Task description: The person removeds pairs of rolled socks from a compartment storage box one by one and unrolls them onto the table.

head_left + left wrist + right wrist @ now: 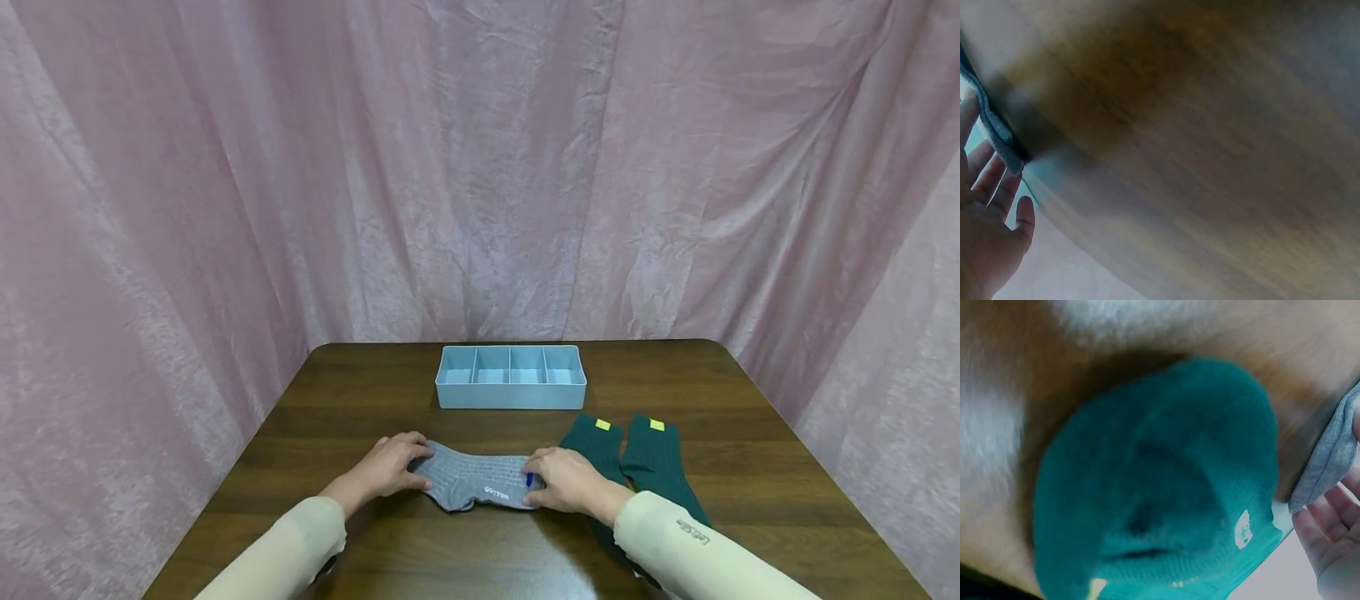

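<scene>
A grey ribbed sock [480, 479] with white "COTTON" lettering lies lengthwise across the table between the two hands. The left hand [390, 464] touches its left end, fingertips toward the upper edge and thumb near the lower edge. At the right end, the right hand [564, 480] rests with thumb and fingers spread apart, next to a small blue mark on the fabric. Two green socks [660, 457] with yellow labels lie beside and partly under the right forearm. In the right wrist view, a green sock [1160, 456] fills the middle and the grey sock [1329, 456] shows at the right.
A light blue box [512, 396] with several open compartments stands at the back of the brown wooden table [375, 375]. Pink curtains [480, 167] hang behind and at both sides.
</scene>
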A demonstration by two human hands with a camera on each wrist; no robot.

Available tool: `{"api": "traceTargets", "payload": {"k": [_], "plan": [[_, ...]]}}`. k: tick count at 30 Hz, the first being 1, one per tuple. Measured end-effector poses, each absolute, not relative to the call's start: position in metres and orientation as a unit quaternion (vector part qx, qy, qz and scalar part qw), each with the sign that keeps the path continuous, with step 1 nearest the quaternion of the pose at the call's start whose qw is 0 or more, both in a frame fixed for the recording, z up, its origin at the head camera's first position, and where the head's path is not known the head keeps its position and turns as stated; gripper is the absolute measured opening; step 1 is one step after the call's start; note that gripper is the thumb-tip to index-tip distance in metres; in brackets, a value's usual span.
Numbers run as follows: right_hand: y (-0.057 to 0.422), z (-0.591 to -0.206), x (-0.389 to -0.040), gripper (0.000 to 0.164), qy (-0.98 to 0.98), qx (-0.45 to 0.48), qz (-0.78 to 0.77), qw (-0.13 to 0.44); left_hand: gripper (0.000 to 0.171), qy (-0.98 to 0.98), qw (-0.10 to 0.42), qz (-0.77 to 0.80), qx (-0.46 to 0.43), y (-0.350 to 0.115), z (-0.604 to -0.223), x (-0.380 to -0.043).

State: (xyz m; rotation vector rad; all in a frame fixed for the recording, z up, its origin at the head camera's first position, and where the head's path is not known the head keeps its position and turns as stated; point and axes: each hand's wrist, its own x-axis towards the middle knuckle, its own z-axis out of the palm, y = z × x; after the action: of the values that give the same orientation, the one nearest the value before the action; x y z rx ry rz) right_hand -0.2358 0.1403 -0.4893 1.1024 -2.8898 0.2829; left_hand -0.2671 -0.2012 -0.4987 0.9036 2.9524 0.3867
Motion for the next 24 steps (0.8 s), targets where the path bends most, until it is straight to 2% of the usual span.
{"api": "traceTargets", "payload": {"k": [10, 24], "plan": [[0.138, -0.495, -0.224, 0.045, -0.934, 0.337, 0.116, 0.031, 0.05, 0.946, 0.018, 0.116, 0.302, -0.196, -0.495, -0.277], [0.133, -0.5, -0.201, 0.048, -0.94, 0.297, 0.165, 0.041, 0.049, 0.951, -0.039, 0.097, 0.291, -0.191, -0.498, -0.283]]}}
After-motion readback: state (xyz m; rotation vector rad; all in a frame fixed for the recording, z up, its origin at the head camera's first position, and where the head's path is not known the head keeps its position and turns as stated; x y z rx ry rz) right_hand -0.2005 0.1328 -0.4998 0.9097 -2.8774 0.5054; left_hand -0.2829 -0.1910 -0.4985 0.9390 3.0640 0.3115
